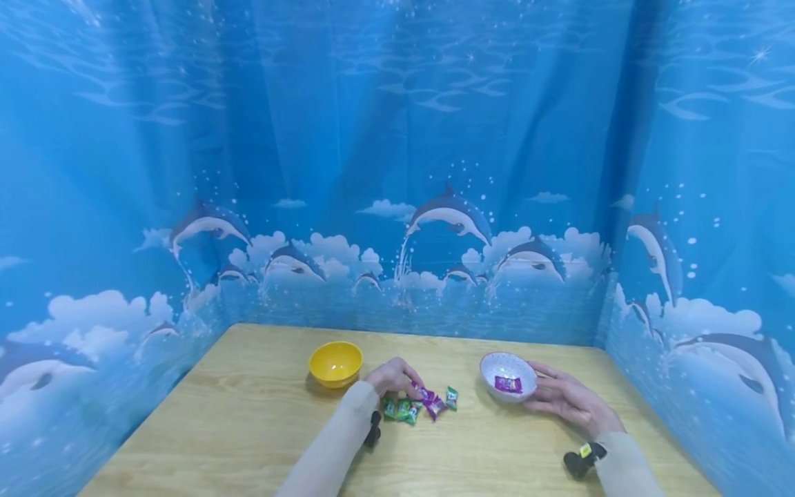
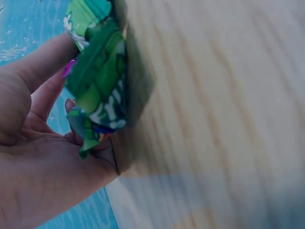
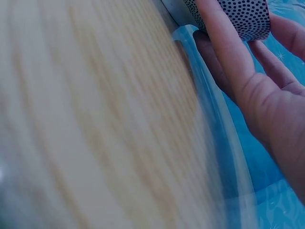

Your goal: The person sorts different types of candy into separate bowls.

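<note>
My left hand (image 1: 391, 376) reaches down to a small pile of wrapped candies, its fingertips pinching a purple-wrapped candy (image 1: 424, 392). Another purple candy (image 1: 435, 407) lies beside it. Green-wrapped candies (image 1: 404, 408) sit right below the hand; in the left wrist view a green candy (image 2: 102, 78) covers part of the fingers, with a bit of purple behind. On the right, my right hand (image 1: 568, 400) holds a white bowl (image 1: 491, 373) by its right side. Dark dots cover its outside (image 3: 250, 19) in the right wrist view. One purple candy (image 1: 508, 384) lies inside the bowl.
A yellow bowl (image 1: 335, 352) stands on the wooden table (image 1: 248, 414), just left of my left hand. One green candy (image 1: 451, 398) lies apart, between the pile and the white bowl. Blue dolphin-print curtains (image 1: 373, 138) hang around the table's back and sides.
</note>
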Demonstrator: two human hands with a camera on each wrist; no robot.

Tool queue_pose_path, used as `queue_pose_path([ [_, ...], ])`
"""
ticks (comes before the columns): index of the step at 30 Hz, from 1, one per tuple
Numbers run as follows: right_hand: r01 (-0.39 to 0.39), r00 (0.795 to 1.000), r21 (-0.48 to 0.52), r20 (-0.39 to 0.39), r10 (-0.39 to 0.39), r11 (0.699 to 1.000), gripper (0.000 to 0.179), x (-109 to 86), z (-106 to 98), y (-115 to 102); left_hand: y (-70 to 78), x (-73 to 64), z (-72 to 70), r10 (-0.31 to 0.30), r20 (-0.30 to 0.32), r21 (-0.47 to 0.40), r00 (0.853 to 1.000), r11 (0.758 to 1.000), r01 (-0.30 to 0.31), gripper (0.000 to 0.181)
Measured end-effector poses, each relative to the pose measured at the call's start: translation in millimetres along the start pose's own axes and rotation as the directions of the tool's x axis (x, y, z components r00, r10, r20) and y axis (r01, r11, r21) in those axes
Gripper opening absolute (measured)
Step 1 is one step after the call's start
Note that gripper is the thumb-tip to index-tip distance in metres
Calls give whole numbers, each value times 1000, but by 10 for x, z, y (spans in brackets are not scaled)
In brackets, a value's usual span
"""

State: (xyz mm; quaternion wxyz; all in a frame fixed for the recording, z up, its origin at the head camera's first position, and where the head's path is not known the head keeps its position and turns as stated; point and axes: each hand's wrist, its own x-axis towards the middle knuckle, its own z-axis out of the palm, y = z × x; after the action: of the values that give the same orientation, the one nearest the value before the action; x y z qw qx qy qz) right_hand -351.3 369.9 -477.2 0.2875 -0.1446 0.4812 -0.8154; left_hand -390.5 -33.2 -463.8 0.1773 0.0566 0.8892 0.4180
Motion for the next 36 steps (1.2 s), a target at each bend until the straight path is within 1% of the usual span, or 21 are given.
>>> queue_pose_path([
  [3,4,1000,-13,2,-4,1000,56,-13,11,-12,17,8,6,-4,-1,-2,1000,1000,4,16],
  [9,-2,1000,16,21,1,1000,52,-12,1,-26,33,-20,17,-3,-4,1,1000,1000,3,16],
  [13,0,1000,1,28,0,1000,51,-9,-5,-31,37,-39,35,0,-14,4,1000,1000,0,16],
  [18,5,1000,2,25,-5,1000,50,4,-2,-25,30,-59,62,24,-49,15,999,1000,-23,13],
  [21,5,1000,23,21,-5,1000,50,10,4,-19,22,-71,67,46,-54,13,997,999,-45,13],
  [23,3,1000,32,17,-4,999,51,7,10,-15,17,-77,63,50,-50,-1,998,999,-50,13],
  [25,0,1000,34,13,-1,999,51,3,8,-11,9,-83,54,52,-43,-39,998,998,-53,14],
  [30,-8,1000,14,10,8,1000,52,-8,5,-1,-4,-82,30,25,-29,-130,999,991,-29,17],
  [36,2,1000,24,6,-2,1000,51,-2,-12,3,30,-75,18,-1,-38,-186,999,983,-6,24],
])
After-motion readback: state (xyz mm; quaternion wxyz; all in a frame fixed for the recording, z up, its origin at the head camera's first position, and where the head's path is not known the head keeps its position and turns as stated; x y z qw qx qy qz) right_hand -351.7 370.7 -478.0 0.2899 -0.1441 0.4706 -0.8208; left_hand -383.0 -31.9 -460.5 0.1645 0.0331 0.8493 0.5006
